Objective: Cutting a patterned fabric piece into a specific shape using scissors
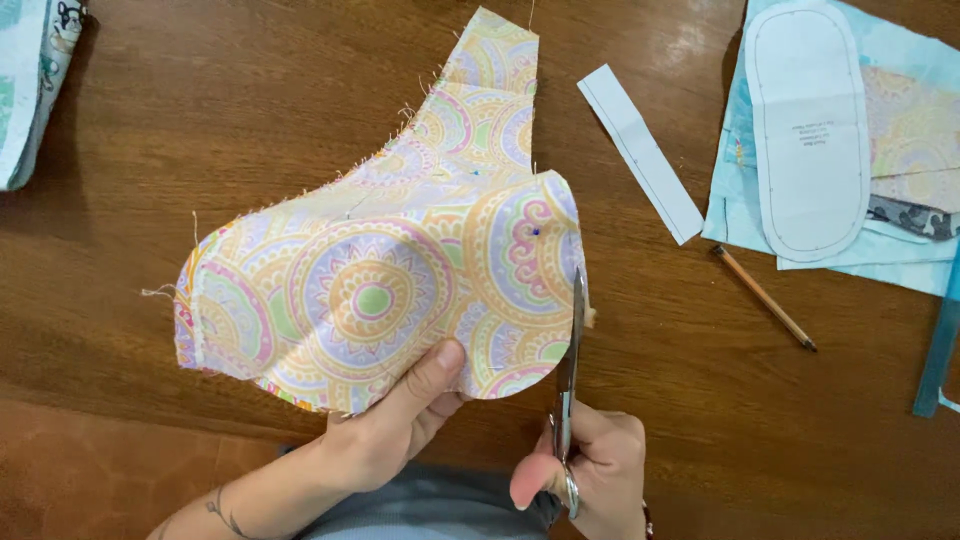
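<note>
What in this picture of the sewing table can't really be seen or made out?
- The scissors: their handles are hidden inside the right hand, head view.
- The left hand: its fingers are tucked under the patterned fabric; only the thumb shows.
- The printed fabric at top left is cut off by the picture's edge.
- The blue strip at right runs past the edge.
- Small print on the oval paper pattern is too tiny to read.

Frayed printed cloth (390, 270), shiny metal scissors (570, 370), glossy wooden table (250, 90).
</note>
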